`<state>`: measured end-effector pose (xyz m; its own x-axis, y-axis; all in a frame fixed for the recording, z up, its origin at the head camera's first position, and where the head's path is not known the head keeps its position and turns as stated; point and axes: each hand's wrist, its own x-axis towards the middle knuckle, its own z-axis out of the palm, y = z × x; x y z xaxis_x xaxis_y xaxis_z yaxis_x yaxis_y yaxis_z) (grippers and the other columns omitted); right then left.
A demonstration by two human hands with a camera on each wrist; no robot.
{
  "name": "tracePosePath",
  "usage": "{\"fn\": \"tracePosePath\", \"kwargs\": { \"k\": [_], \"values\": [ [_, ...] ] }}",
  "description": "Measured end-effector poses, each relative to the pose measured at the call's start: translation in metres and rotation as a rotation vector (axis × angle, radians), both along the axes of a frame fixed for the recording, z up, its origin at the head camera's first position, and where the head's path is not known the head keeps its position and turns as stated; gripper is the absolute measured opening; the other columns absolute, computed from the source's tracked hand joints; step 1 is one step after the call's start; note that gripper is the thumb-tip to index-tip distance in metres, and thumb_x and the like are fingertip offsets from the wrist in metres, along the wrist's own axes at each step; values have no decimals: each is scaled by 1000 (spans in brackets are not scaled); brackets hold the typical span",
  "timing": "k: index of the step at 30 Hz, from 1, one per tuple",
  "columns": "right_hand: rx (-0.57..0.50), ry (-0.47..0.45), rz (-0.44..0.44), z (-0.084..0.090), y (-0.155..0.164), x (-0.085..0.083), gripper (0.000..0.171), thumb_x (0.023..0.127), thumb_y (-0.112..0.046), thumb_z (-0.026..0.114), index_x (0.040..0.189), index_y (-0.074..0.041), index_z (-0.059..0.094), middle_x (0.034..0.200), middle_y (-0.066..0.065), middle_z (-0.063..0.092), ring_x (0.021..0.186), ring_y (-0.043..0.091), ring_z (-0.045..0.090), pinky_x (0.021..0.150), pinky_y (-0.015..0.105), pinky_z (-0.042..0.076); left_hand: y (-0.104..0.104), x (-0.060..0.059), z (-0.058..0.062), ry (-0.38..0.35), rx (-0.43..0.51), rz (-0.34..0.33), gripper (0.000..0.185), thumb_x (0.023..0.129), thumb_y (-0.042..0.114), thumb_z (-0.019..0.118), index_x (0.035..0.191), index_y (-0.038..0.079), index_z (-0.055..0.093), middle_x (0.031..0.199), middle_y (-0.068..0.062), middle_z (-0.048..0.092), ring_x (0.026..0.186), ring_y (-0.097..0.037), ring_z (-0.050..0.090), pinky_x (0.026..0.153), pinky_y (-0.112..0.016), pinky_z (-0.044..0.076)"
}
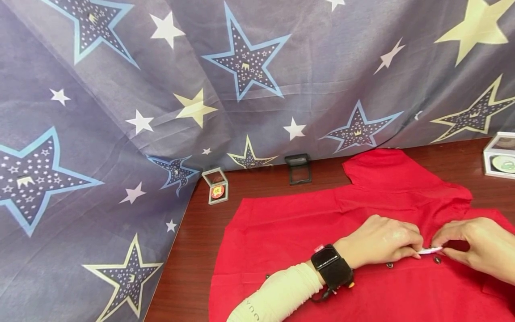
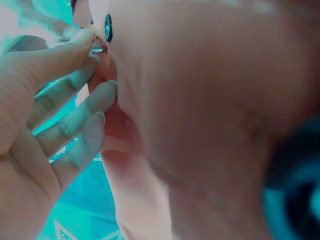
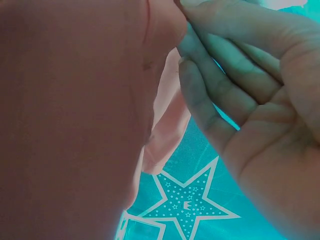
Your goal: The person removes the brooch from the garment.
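Observation:
A red buttoned shirt point(image 1: 306, 228) is spread over the table. At its button front, my left hand point(image 1: 382, 239) and right hand point(image 1: 476, 243) meet from either side. Between their fingertips runs a thin white strip point(image 1: 429, 250), pinched at both ends; its kind is unclear. Dark round buttons point(image 1: 437, 260) sit on the cloth just below. In the left wrist view the left thumb and forefinger pinch at the cloth edge beside a button point(image 2: 108, 27), the other fingers loosely bent. The right wrist view shows the right hand point(image 3: 250, 90) beside the shirt, its pinching fingertips partly cut off.
At the back of the brown table point(image 1: 181, 259) stand a small open grey-framed case point(image 1: 219, 201) with a round badge, an open black case point(image 1: 299, 182) and, far right, a white case point(image 1: 488, 161). A star-patterned curtain point(image 1: 193, 67) hangs behind and to the left.

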<state>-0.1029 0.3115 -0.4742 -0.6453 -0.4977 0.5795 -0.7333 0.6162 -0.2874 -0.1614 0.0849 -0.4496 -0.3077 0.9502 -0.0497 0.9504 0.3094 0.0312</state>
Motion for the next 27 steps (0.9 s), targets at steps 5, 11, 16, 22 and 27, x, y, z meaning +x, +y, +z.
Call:
{"fn": "tracePosePath", "kwargs": {
  "k": [5, 11, 16, 22, 27],
  "values": [
    [-3, -2, -13, -1, 1, 1, 48, 97, -68, 37, 79, -37, 69, 81, -27, 63, 73, -14, 55, 59, 10, 40, 0, 0, 0, 6, 0, -1, 12, 98, 51, 64, 96, 41, 70, 100, 29, 60, 79, 11, 51, 59, -14, 39],
    [20, -4, 4, 0, -1, 1, 43, 99, -66, 42, 86, -40, 73, 84, -29, 64, 76, -15, 55, 62, 9, 42, -1, 0, 0, 27, -4, -10, 8, 99, 47, 66, 98, 41, 71, 104, 28, 60, 80, 11, 52, 59, -15, 39],
    [13, -21, 68, 0, -3, 0, 38, 99, -63, 45, 88, -41, 74, 86, -28, 64, 82, -18, 53, 65, 9, 42, 0, 1, 3, 67, -62, -30, 4, 98, 41, 68, 97, 44, 71, 102, 28, 59, 82, 11, 53, 62, -16, 43],
    [-4, -18, 82, -3, -2, 1, 38, 97, -64, 46, 88, -40, 75, 86, -27, 65, 85, -20, 52, 65, 9, 42, 2, 2, 4, 85, -97, -72, 6, 98, 39, 68, 98, 44, 72, 98, 26, 57, 86, 11, 56, 64, -16, 45],
    [-34, -19, 105, -6, 1, 4, 33, 93, -63, 57, 89, -37, 77, 88, -25, 67, 90, -19, 53, 70, 8, 43, 3, 4, 5, 108, -107, -84, 9, 99, 40, 67, 101, 46, 73, 100, 26, 58, 89, 10, 58, 65, -17, 46]
  ]
}}
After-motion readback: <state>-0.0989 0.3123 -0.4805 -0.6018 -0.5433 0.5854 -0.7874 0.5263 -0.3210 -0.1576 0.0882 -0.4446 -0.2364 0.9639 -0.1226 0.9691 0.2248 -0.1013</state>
